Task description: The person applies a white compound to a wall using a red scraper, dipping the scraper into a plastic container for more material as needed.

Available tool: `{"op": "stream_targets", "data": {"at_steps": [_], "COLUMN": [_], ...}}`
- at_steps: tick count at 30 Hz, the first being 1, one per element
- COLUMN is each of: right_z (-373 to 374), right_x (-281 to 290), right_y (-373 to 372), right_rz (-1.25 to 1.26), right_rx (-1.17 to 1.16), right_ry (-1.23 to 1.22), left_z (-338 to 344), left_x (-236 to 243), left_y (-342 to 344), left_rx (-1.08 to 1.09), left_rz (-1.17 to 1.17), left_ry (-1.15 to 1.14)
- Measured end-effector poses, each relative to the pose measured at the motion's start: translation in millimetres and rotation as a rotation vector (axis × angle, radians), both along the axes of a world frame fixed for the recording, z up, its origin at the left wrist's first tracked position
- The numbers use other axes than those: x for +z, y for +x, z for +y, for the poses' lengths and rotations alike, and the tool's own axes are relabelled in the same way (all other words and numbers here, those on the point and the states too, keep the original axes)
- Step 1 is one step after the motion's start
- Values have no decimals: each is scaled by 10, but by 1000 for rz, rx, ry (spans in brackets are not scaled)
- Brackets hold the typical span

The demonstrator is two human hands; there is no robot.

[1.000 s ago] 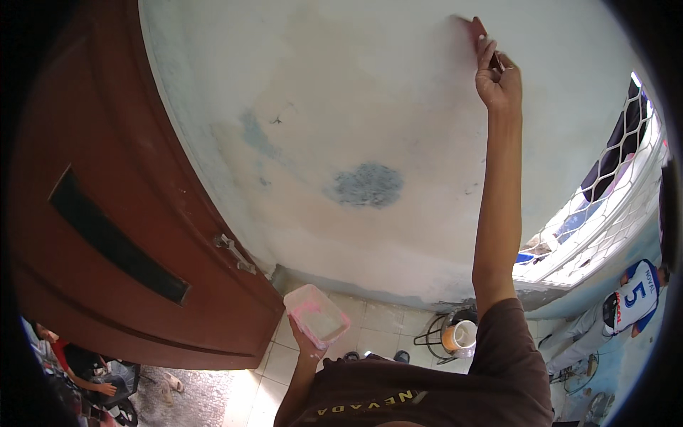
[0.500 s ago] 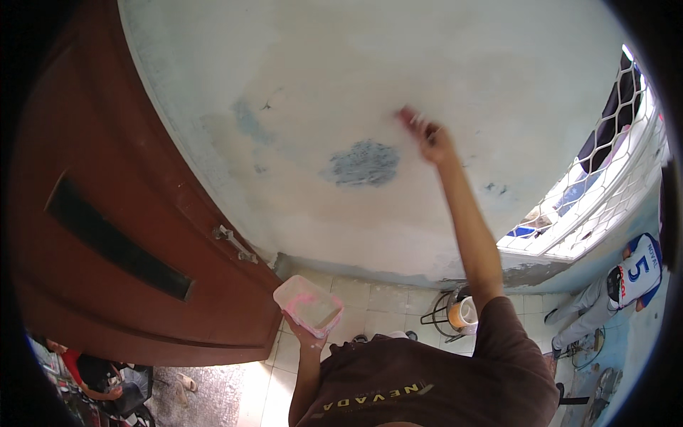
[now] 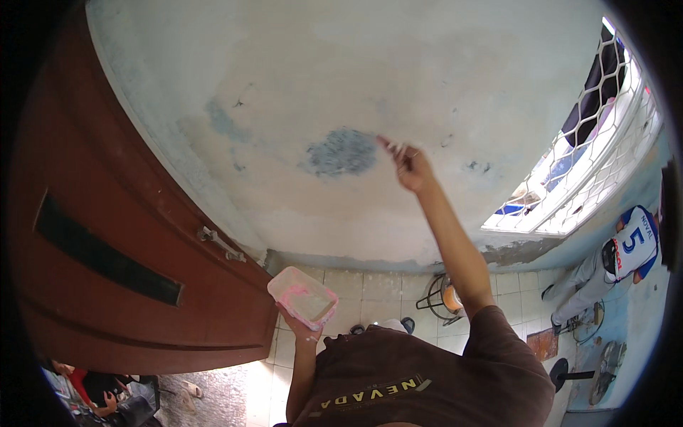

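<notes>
My left hand [image 3: 302, 326] grips a translucent plastic tub [image 3: 282, 288] from below and beside it; pink smears coat its inside and rim. With its arm stretched up to the wall [image 3: 299, 71], my right hand [image 3: 413, 169] closes round a small flat reddish scraper [image 3: 385, 141]. Fingers and motion blur partly cover this tool. Its tip is at the right edge of a rough dark blue-grey patch [image 3: 341, 151]; whether it touches the wall I cannot tell. Paler filler-like areas and smaller blue marks surround the patch.
At left stands a brown door [image 3: 128, 285] with a handle [image 3: 221, 243]. A grilled window [image 3: 569, 171] is at right. Below my right arm, an orange container [image 3: 452, 299] rests on a round stool [image 3: 429, 302]. Another person [image 3: 619, 249] stands far right; someone else sits lower left.
My right hand has moved down and left across the wall with the scraper, toward the dark patch. The whole view has shifted slightly. My left hand still holds the tub.
</notes>
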State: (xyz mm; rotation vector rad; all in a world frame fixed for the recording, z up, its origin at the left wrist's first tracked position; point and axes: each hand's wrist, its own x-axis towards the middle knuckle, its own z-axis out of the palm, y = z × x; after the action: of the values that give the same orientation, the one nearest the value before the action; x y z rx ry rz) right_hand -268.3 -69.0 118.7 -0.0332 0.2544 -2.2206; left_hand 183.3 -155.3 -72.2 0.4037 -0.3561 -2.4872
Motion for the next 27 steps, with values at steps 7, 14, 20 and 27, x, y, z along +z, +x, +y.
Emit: {"op": "stream_targets", "data": {"at_steps": [7,14,20,27], "right_z": [734,1711,899,1736], "right_x": [1038,2018,84,692], "right_y": [-1012,-210,15,-1314], "right_rz": [-115,403,79,-98], "right_rx": [55,-561,-158,8], "right_ry": [-363,-528,-101,-390], "left_z": [97,275,447,820], "left_x": [-72,-255,-193,206], "left_y": [-179,-275,-602,-869], "left_rx": [-93,-170,-248,-246], "left_rz": [4,-51,-38,-128], "left_ry": [59,27,61,8]}}
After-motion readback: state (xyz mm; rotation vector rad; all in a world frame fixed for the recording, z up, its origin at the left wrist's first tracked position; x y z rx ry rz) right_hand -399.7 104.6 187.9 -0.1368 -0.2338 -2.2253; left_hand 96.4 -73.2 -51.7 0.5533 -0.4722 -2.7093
